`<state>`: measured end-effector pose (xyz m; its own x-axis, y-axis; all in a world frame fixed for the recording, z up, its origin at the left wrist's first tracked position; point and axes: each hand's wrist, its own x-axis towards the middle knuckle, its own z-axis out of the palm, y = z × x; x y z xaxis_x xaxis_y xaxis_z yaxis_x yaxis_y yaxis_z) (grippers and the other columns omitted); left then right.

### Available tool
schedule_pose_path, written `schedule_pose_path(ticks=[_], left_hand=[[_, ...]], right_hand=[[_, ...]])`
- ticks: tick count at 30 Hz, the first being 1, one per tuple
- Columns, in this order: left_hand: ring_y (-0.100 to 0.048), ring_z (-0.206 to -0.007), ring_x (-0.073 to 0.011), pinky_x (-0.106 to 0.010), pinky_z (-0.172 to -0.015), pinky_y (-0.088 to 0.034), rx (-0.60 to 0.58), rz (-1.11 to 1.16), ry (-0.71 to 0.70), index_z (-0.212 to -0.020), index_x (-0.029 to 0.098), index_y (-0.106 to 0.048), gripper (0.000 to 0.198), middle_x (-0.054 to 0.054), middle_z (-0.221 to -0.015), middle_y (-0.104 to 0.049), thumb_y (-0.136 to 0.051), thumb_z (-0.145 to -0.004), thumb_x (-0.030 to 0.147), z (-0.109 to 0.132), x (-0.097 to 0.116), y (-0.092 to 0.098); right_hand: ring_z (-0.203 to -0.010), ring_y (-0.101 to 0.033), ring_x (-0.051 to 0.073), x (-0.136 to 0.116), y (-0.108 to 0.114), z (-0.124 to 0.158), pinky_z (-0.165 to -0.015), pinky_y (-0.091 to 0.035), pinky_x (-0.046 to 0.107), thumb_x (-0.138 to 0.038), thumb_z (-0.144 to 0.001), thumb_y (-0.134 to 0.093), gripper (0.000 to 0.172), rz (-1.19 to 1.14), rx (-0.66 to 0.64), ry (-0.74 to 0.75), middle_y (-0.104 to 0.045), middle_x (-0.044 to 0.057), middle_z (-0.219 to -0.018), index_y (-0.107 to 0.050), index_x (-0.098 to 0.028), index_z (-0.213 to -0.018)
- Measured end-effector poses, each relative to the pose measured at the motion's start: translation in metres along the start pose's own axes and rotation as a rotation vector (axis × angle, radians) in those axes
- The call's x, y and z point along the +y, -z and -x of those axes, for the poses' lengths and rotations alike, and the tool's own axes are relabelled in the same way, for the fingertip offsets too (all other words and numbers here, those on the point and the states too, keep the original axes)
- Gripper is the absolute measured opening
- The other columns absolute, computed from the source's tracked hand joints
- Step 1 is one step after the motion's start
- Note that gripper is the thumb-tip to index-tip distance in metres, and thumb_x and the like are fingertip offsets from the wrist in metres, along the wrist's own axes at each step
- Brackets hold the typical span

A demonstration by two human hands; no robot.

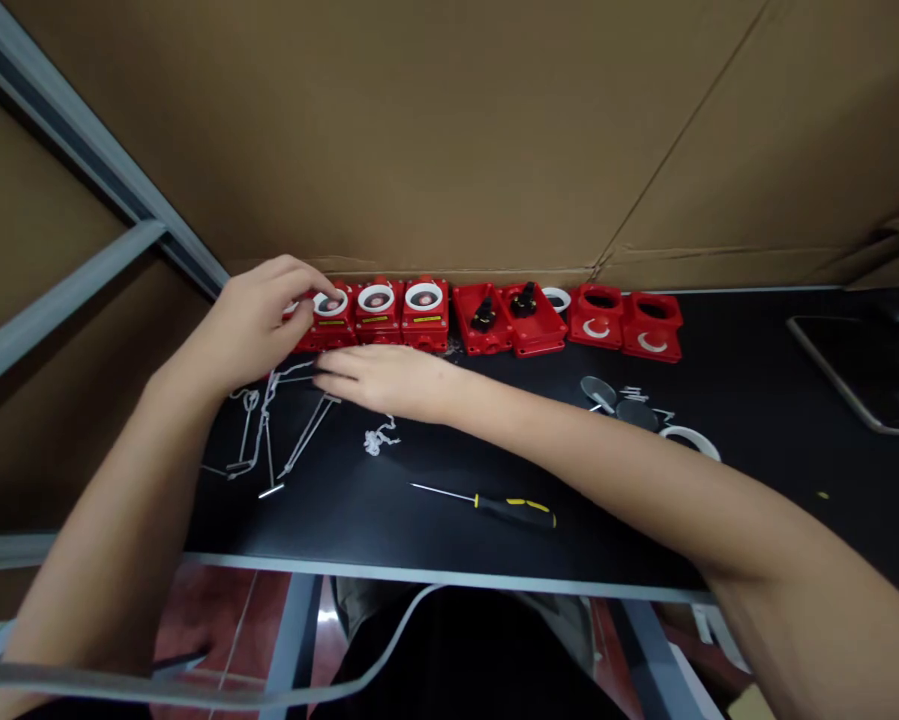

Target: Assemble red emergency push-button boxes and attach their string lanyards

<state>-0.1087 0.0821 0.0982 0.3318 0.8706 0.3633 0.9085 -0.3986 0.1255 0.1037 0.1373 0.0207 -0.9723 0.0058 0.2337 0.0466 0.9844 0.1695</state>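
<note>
The light is dim and soft. Above the fingers [299, 282], the wall [449, 150] is unevenly shaded; below them the desk [434, 540] is near-black, and glare whitens a patch of floor [201, 600] beyond its edge. Labels [424, 320] on the boxes [425, 337] beside the fingers blur past reading. Wide-angle distortion stretches the forearms [606, 450].

Boxes [425, 318] behind screwdriver [488, 503] and likely chain [378, 439]

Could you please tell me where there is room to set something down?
Bare black table lies between the red covers and the flat dark device, and between the screwdriver and metal rods. Crowded: around the left hand and right hand, with red boxes and cord.
</note>
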Motion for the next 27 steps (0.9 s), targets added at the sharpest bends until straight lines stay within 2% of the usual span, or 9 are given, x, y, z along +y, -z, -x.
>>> schedule_pose_path(ticks=[3, 5, 9, 11, 14, 16, 19, 21, 27], left_hand=[[-0.072, -0.114, -0.0295, -0.051, -0.104, -0.059, -0.021, 0.013, 0.0, -0.117, 0.024, -0.076, 0.037, -0.009, -0.124, -0.075, -0.041, -0.109, 0.035, -0.002, 0.008, -0.007], [-0.073, -0.103, -0.028, -0.047, -0.097, -0.058, -0.093, 0.02, -0.033, -0.11, 0.022, -0.077, 0.035, -0.009, -0.113, -0.076, -0.043, -0.104, 0.03, 0.0, 0.018, -0.014], [-0.076, -0.101, -0.028, -0.042, -0.092, -0.058, -0.478, 0.079, -0.014, -0.112, 0.022, -0.076, 0.025, -0.008, -0.113, -0.077, -0.058, -0.099, 0.035, 0.022, 0.04, -0.026], [-0.078, -0.096, -0.0286, -0.038, -0.083, -0.059, -0.677, 0.098, 0.048, -0.125, 0.021, -0.073, 0.041, -0.009, -0.117, -0.078, -0.079, -0.095, 0.05, 0.036, 0.049, -0.034], [-0.079, -0.102, -0.0283, -0.036, -0.086, -0.059, -0.634, 0.127, 0.009, -0.137, 0.019, -0.068, 0.047, -0.012, -0.127, -0.076, -0.083, -0.094, 0.028, 0.045, 0.06, -0.051], [-0.078, -0.097, -0.0241, -0.034, -0.087, -0.058, -0.584, 0.212, -0.06, -0.13, 0.019, -0.07, 0.027, -0.009, -0.115, -0.076, -0.068, -0.103, 0.017, 0.04, 0.067, -0.063], [-0.073, -0.089, -0.022, -0.035, -0.084, -0.058, -0.47, 0.223, -0.145, -0.107, 0.018, -0.072, 0.019, -0.009, -0.107, -0.073, -0.053, -0.108, 0.014, 0.027, 0.073, -0.077], [-0.073, -0.09, -0.0223, -0.037, -0.086, -0.059, -0.397, 0.158, -0.174, -0.107, 0.018, -0.073, 0.023, -0.01, -0.112, -0.072, -0.051, -0.107, 0.012, 0.02, 0.075, -0.082], [-0.064, -0.103, -0.0322, -0.05, -0.094, -0.059, -0.212, -0.034, -0.138, -0.092, 0.018, -0.071, 0.024, -0.013, -0.107, -0.07, -0.052, -0.106, 0.018, 0.014, 0.07, -0.089]], right_hand=[[-0.147, -0.066, 0.027, 0.015, 0.014, 0.037, -0.115, -0.061, 0.042, -0.017, -0.123, -0.038, 0.047, -0.034, 0.061, -0.151, -0.056, 0.018, -0.172, -0.06, -0.011, -0.164], [-0.135, -0.071, 0.028, 0.02, 0.026, 0.073, -0.107, -0.062, 0.044, -0.02, -0.122, -0.042, 0.039, -0.085, 0.132, -0.254, -0.067, 0.016, -0.159, -0.074, -0.013, -0.144], [-0.104, -0.074, 0.024, 0.023, 0.047, 0.149, -0.087, -0.057, 0.038, -0.003, -0.107, -0.044, 0.041, 0.001, 0.111, -0.353, -0.078, 0.013, -0.135, -0.08, -0.015, -0.122], [-0.095, -0.075, 0.022, 0.025, 0.052, 0.182, -0.076, -0.053, 0.035, -0.007, -0.107, -0.046, 0.036, 0.018, 0.107, -0.451, -0.08, 0.01, -0.13, -0.08, -0.017, -0.118], [-0.101, -0.078, 0.025, 0.031, 0.054, 0.221, -0.08, -0.056, 0.036, -0.017, -0.11, -0.047, 0.032, -0.034, 0.184, -0.586, -0.081, 0.009, -0.123, -0.079, -0.018, -0.115], [-0.102, -0.078, 0.027, 0.038, 0.053, 0.238, -0.086, -0.059, 0.04, -0.018, -0.107, -0.048, 0.031, -0.06, 0.204, -0.676, -0.082, 0.009, -0.118, -0.079, -0.019, -0.112], [-0.103, -0.079, 0.029, 0.047, 0.054, 0.254, -0.093, -0.061, 0.045, -0.021, -0.103, -0.05, 0.032, -0.093, 0.21, -0.801, -0.083, 0.01, -0.113, -0.082, -0.021, -0.109], [-0.103, -0.079, 0.028, 0.051, 0.058, 0.26, -0.095, -0.061, 0.046, -0.022, -0.102, -0.05, 0.034, -0.105, 0.256, -0.855, -0.083, 0.01, -0.111, -0.083, -0.022, -0.108], [-0.104, -0.08, 0.028, 0.058, 0.064, 0.284, -0.099, -0.063, 0.046, -0.019, -0.1, -0.052, 0.034, -0.011, 0.377, -0.999, -0.083, 0.011, -0.111, -0.086, -0.022, -0.107]])
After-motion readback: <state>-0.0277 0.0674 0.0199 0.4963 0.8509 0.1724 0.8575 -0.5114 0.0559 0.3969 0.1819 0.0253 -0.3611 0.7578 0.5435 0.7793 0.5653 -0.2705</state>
